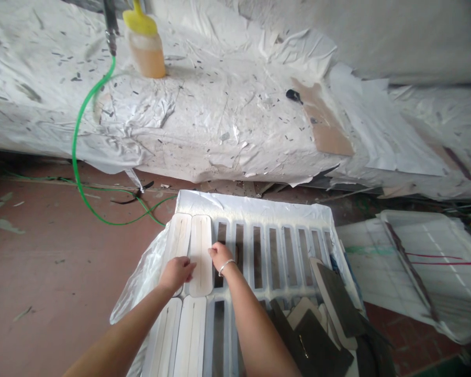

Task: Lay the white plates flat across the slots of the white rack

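Observation:
A pale rounded-corner panel (201,235) with a thin line down its middle lies on a slatted plastic rack (261,256). My left hand (176,273) is closed at its left edge, the fingertips curled against it. At the opposite edge my right hand (221,255), with a bracelet at the wrist, pinches the panel's side. Another pale panel (178,233) lies flush to the left. Two more matching ones, a front-left panel (165,335) and a front panel (190,332), lie nearer me.
Loose dark-backed panels (324,343) are heaped at the rack's right front. Behind stands a bench (220,120) under stained white sheeting, with a yellow-topped bottle (147,52), a green hose (77,141) and a cardboard piece (327,125). A white bin (416,262) is at right.

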